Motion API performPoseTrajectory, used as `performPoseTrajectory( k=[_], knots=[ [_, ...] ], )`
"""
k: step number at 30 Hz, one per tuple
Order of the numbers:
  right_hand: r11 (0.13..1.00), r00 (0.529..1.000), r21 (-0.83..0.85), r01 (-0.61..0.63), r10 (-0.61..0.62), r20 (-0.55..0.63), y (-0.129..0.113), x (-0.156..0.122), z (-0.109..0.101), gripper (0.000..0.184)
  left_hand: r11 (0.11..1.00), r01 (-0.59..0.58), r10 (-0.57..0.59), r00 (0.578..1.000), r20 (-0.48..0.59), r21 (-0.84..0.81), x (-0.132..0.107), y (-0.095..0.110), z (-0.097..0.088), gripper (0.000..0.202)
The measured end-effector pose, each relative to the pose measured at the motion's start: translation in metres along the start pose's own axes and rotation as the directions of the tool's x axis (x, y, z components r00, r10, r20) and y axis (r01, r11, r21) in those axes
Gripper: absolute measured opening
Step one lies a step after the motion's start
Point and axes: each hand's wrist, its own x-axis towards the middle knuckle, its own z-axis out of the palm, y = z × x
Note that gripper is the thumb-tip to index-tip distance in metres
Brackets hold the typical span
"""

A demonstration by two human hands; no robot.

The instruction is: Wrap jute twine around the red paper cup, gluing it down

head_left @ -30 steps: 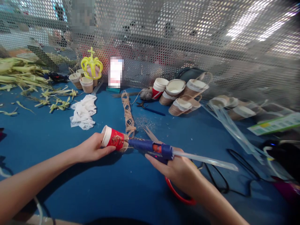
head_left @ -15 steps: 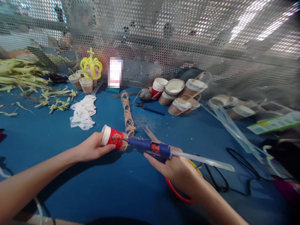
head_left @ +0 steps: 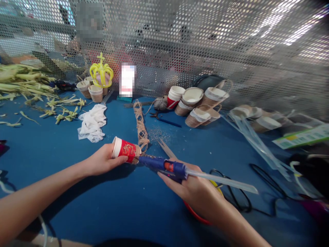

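My left hand (head_left: 105, 158) grips a red and white paper cup (head_left: 128, 151) lying on its side, its mouth to the left. Brown twine covers the cup's base end. In my right hand (head_left: 190, 181) is a blue glue gun (head_left: 161, 164), with a long clear glue stick (head_left: 223, 180) sticking out of its back. The gun's nozzle is at the twine-covered end of the cup; whether it touches cannot be made out. A loose hank of twine (head_left: 140, 125) lies just behind the cup. Partly under my right hand are scissors (head_left: 166, 148) with red and yellow handles.
Twine-wrapped cups (head_left: 197, 116) stand at the back right, beside pliers (head_left: 167, 120) and a grey ball of string (head_left: 160, 103). Clear glue sticks (head_left: 259, 147) and a black cord (head_left: 264, 178) lie right. At left are a white cloth (head_left: 92, 122) and husks (head_left: 23, 80). A perforated metal screen (head_left: 154, 51) closes the back.
The glue gun has dipped slightly, its nozzle a little lower against the twine-covered end of the cup. My left hand keeps hold of the cup almost unmoved.
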Motion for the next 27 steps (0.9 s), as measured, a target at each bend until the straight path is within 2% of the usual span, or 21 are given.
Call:
performPoseTrajectory(
  k=[4,10,13,15,17,18,20,22,24,27],
  knots=[
    [1.000,0.997,0.015,-0.013,0.011,0.071,0.002,-0.001,-0.001,0.014,1.000,0.006,-0.006,1.000,0.021,0.002,0.000,-0.002,0.000,0.034],
    [0.995,0.995,0.061,-0.079,0.075,0.066,0.003,-0.002,0.002,0.009,0.998,-0.028,0.025,0.999,0.047,0.050,-0.002,-0.004,-0.001,0.035],
    [0.952,0.968,0.179,-0.247,0.234,0.090,0.005,0.002,0.003,0.012,0.992,-0.059,0.054,0.997,0.050,0.111,-0.004,-0.002,-0.001,0.030],
    [0.874,0.919,0.286,-0.392,0.353,0.177,0.011,0.006,0.001,0.020,0.988,-0.060,0.054,0.998,0.044,0.139,-0.004,-0.002,0.000,0.026],
    [0.798,0.895,0.406,-0.445,0.385,0.225,0.021,0.011,-0.003,0.025,0.991,-0.043,0.038,0.999,0.035,0.128,-0.004,-0.002,0.002,0.023],
    [0.775,0.904,0.467,-0.426,0.376,0.201,0.029,0.013,-0.005,0.026,0.993,-0.029,0.026,0.999,0.031,0.112,-0.004,-0.003,0.002,0.023],
    [0.760,0.900,0.513,-0.399,0.432,0.060,0.047,0.018,-0.008,0.027,0.998,-0.003,0.001,1.000,0.023,0.070,-0.003,-0.005,0.003,0.023],
    [0.774,0.839,0.437,-0.458,0.538,-0.074,0.066,0.024,-0.009,0.029,0.999,0.013,-0.013,1.000,0.000,0.044,-0.003,-0.006,0.004,0.024],
    [0.758,0.787,0.381,-0.529,0.607,-0.114,0.082,0.030,-0.007,0.029,0.998,0.029,-0.027,0.999,-0.043,0.056,-0.003,-0.007,0.004,0.026],
    [0.735,0.750,0.334,-0.591,0.652,-0.108,0.100,0.039,0.001,0.028,0.996,0.040,-0.031,0.994,-0.106,0.085,-0.003,-0.007,0.004,0.025]
  ],
)
